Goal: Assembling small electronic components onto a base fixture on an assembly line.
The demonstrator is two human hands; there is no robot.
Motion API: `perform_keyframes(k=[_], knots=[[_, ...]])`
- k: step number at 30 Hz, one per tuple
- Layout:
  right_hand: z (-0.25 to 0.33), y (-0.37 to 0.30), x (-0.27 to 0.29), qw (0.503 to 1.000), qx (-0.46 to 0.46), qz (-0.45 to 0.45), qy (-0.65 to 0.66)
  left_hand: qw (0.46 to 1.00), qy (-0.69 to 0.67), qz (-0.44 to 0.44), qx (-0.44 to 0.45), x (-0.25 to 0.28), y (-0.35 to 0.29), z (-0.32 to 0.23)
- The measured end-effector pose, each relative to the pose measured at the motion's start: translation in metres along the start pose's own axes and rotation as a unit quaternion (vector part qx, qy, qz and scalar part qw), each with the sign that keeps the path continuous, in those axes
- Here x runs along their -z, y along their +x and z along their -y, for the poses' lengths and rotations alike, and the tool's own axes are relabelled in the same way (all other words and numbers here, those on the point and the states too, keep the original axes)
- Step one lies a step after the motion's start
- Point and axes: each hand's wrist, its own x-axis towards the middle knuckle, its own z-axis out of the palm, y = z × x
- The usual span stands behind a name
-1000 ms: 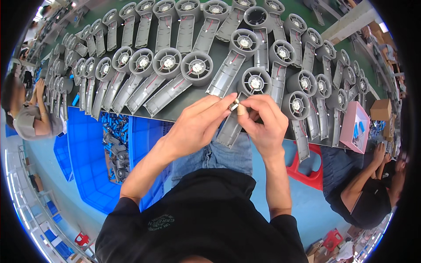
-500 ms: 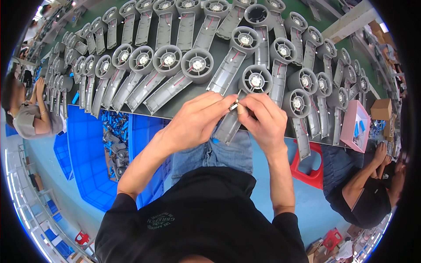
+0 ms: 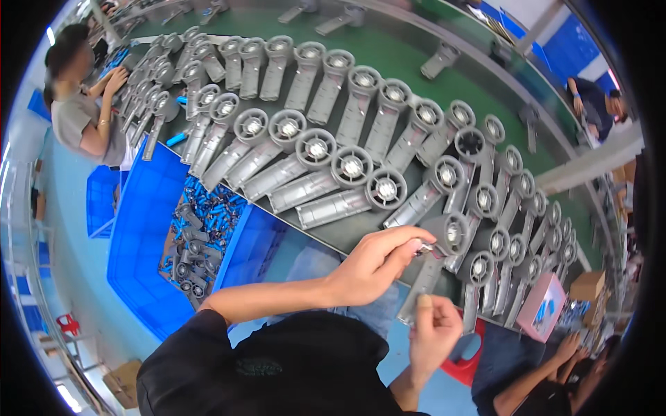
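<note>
Two-handed: pinching small part (image 3: 425, 248) in left hand (image 3: 371, 269). Can't tell if gripping the near fan housing (image 3: 426, 276) with curled right hand (image 3: 436, 333).

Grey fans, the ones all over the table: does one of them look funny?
Yes. One fan, past the left hand and to its right, has a dark middle, while nearby ones look paler inside. Also, a blue cylinder lies loose by the fans at the left.
</note>
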Motion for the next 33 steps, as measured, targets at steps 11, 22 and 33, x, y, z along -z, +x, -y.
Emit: perform_keyframes(k=[11,22,33], knots=[[0.146,0.326,-0.152,0.876,0.290,0.164,-0.348,0.933,0.342,-0.062,-0.090,0.197,0.291,-0.077],[0.116,0.407,-0.262,0.936,0.122,0.203,-0.260,0.620,0.701,-0.352,0.003,0.387,0.356,-0.034],[0.175,0.242,-0.046,0.883,0.202,0.115,-0.407,0.542,0.791,-0.225,-0.175,0.500,0.312,-0.051]])
